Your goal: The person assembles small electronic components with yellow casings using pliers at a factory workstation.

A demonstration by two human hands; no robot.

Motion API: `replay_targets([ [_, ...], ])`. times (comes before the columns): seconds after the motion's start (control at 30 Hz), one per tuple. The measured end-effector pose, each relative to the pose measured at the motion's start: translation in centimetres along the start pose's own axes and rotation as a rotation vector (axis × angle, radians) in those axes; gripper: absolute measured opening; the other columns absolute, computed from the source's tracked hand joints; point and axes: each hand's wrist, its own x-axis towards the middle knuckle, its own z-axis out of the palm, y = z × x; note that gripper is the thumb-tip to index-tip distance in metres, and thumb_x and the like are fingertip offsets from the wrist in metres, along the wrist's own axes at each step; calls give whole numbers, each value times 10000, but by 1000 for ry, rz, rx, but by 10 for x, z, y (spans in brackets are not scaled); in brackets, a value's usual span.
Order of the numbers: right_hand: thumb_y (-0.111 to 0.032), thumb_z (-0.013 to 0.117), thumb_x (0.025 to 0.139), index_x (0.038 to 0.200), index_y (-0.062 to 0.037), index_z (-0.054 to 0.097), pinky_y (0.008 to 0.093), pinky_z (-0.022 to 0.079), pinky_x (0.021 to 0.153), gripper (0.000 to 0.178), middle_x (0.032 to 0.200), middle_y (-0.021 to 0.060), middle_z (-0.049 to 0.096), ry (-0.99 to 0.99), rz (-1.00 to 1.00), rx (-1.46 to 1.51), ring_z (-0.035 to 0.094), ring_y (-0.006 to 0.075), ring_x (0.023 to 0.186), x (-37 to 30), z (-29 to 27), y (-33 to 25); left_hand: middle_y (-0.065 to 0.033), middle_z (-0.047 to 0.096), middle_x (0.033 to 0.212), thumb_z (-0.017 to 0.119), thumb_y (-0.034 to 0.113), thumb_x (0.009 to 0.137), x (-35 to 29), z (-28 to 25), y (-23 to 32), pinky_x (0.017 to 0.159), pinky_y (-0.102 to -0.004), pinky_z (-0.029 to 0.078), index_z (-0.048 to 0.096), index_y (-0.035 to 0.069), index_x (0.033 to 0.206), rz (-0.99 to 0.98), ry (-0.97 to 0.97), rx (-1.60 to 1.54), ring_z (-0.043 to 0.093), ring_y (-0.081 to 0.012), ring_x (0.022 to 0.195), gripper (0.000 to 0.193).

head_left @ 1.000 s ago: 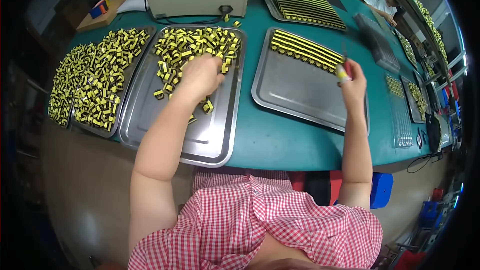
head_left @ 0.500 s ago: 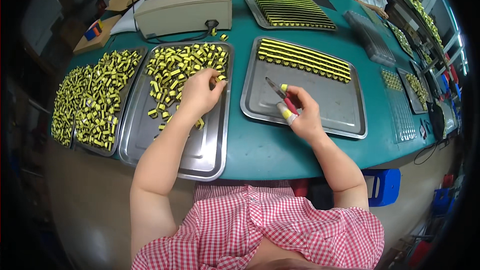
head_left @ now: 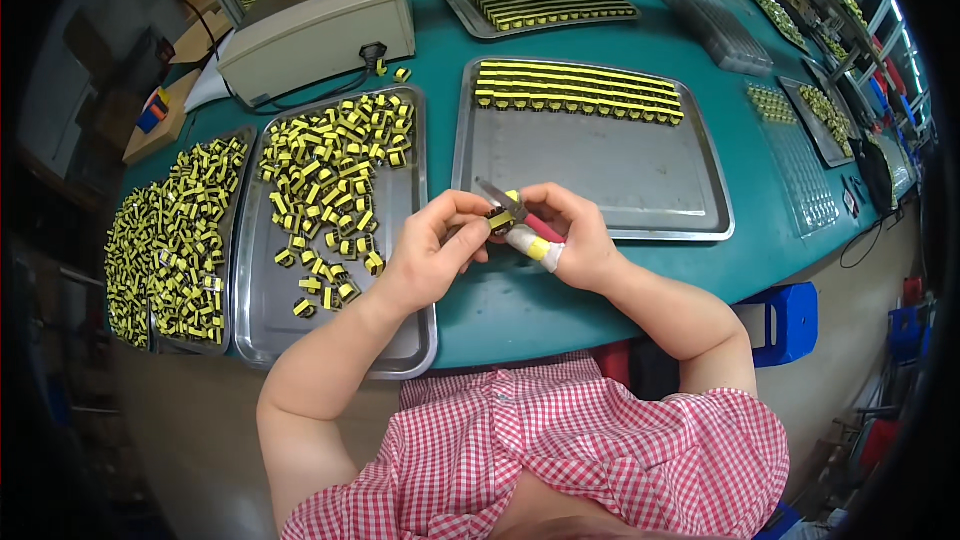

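My left hand [head_left: 430, 250] pinches a yellow-and-black component [head_left: 499, 221] at the near left corner of the row tray [head_left: 620, 185], as my right hand [head_left: 580, 245], its thumb wrapped in white and yellow tape [head_left: 538, 249], grips a red-handled tool [head_left: 543, 228] with metal blades at the piece; whether they touch, I cannot tell. Neat component rows [head_left: 580, 95] line the row tray's far side. Left of it sits a metal tray [head_left: 400, 350] of loose pieces [head_left: 330, 175]; beyond it, a fuller tray [head_left: 463, 12]; beyond and left, a beige machine [head_left: 320, 45].
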Motion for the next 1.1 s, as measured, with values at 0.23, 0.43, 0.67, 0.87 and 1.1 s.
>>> replay_targets([
  [0.23,-178,592,854,1019,-25,543,244,469,558,230,794,46,595,-85,347,215,580,122,724,1,-5,-8,-34,562,859,615,93,819,-3,-1,-4,675,-198,434,499,-27,1060,176,-3,187,527,-70,754,293],
  [0.43,-196,600,849,993,-34,542,232,468,556,225,809,43,597,-87,428,234,579,111,714,-1,-3,-14,-29,558,875,625,93,811,0,-2,-4,693,-194,430,503,-23,1073,186,14,165,520,-68,777,311],
  [0.67,-191,623,836,1002,-36,534,214,468,561,244,836,41,602,14,370,64,580,90,723,0,-5,-17,-109,593,953,553,93,852,1,-7,-7,641,-216,452,468,-18,1074,29,-18,-143,553,-102,748,262],
  [0.87,-155,666,794,1015,-11,530,235,473,593,296,852,47,604,114,84,-282,578,107,707,-4,-12,-10,-164,592,1044,516,115,876,3,-6,-6,627,-228,455,419,-13,1153,28,19,-232,554,-116,736,320],
  [1.1,-137,765,659,900,0,578,274,493,612,334,765,91,592,180,-218,-782,601,171,667,0,-13,-28,-124,597,1006,550,85,857,1,-12,-3,652,-228,437,490,-34,1127,109,119,-108,527,-103,733,301],
])
